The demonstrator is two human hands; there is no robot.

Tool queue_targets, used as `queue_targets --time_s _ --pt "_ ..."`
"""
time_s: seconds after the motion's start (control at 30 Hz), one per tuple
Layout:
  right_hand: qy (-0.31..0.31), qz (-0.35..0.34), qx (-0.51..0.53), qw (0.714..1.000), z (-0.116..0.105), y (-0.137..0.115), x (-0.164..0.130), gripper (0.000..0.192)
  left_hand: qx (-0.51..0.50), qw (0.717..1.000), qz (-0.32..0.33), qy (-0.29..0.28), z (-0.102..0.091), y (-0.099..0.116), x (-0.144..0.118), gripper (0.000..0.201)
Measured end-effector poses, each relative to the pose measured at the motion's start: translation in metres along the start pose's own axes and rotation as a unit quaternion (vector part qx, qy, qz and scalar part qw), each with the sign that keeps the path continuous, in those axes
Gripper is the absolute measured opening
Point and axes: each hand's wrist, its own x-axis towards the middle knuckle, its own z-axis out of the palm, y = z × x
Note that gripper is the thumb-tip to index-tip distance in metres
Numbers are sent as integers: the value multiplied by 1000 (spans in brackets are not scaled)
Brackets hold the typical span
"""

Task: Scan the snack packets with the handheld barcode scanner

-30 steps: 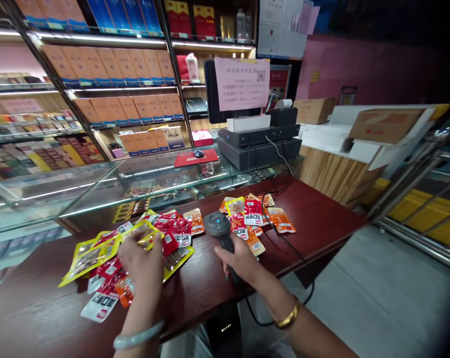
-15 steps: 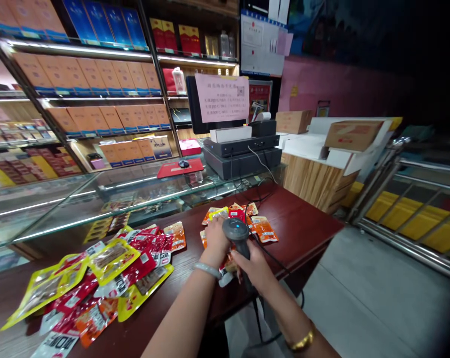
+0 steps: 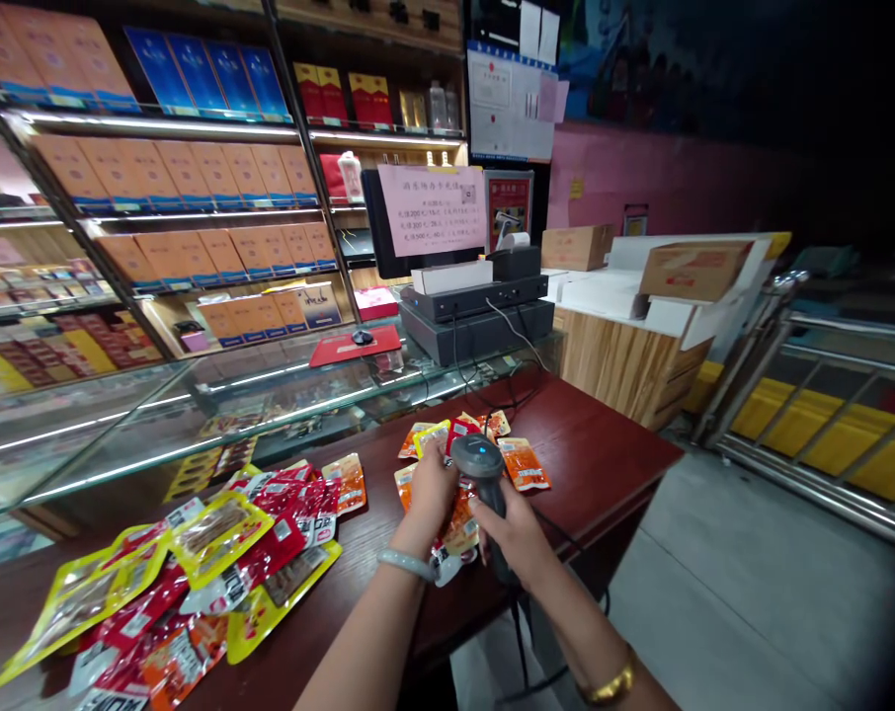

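Snack packets in orange foil (image 3: 458, 513) lie in the small right-hand pile on the dark red wooden counter (image 3: 603, 444), and my left hand (image 3: 431, 486) rests on top of them, fingers curled down around one packet. Half a second ago that hand was in the same spot; a second ago it was over at the big left pile. At far left, the sprawl of yellow and red snack bags (image 3: 196, 563) lies loose on the counter, now untouched. Behind it, the glass display case (image 3: 122, 415) holds small boxed goods on its inner shelf. My right hand (image 3: 518, 538) is clenched around the grip of the dark grey handheld barcode scanner (image 3: 481, 464), head up, just beside the left hand. Its black cable (image 3: 518, 642) drops off the counter edge. Further back, the black cash register (image 3: 477, 306) sits on the glass.
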Motion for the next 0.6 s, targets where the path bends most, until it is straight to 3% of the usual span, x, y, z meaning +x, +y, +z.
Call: queue_targets --time_s 0.1,0.17,0.3,0.6 --pt "-10 -6 15 1000 5 -7 -4 39 -51 997 -44 49 -9 -11 -3 18" --pt "-16 -8 27 999 10 -12 -6 40 -82 992 -63 77 -16 -19 -5 25" --pt "-39 -7 57 998 23 -20 -7 43 -142 984 -31 102 -29 -33 -13 35" --pt "-48 -17 65 997 48 -18 -4 49 -176 975 -4 136 -38 -48 -21 35"
